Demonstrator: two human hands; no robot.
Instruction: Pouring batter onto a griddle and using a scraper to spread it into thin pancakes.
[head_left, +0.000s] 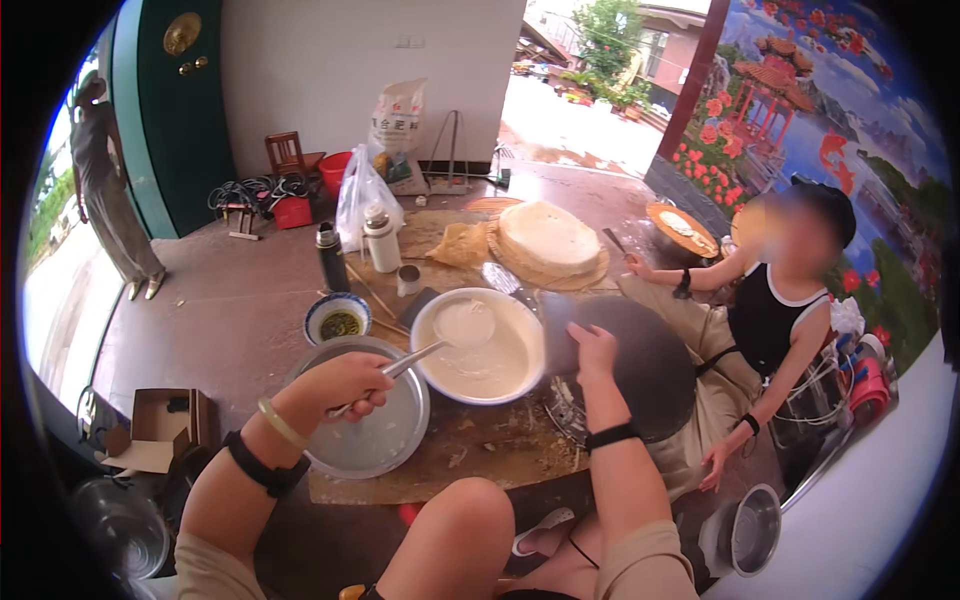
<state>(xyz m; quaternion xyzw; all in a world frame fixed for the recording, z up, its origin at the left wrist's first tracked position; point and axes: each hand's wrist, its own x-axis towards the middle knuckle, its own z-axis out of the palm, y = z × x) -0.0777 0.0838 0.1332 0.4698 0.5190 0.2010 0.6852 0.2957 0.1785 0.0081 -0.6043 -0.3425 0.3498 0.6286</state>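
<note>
My left hand [352, 386] is closed around the metal handle of a ladle [466, 324]. The ladle's round bowl hangs over a white basin [540, 340] of pale, creamy batter [497, 365], and batter coats it. In my right hand [595, 350] is a flat grey scraper [556, 328], blurred at its edges, held between the basin's right rim and a round dark griddle [650, 375]. No batter shows on the visible part of the griddle. A wide metal basin [420, 440] with thin whitish residue sits under my left wrist.
A tall stack of thin round pancakes [548, 236] lies beyond the basin. Two flasks [381, 240] and a bowl of green-flecked oil [338, 322] stand at the left. A co-worker [775, 310] sits right of the griddle, holding a small spatula [613, 239]. Another person [103, 180] stands far left.
</note>
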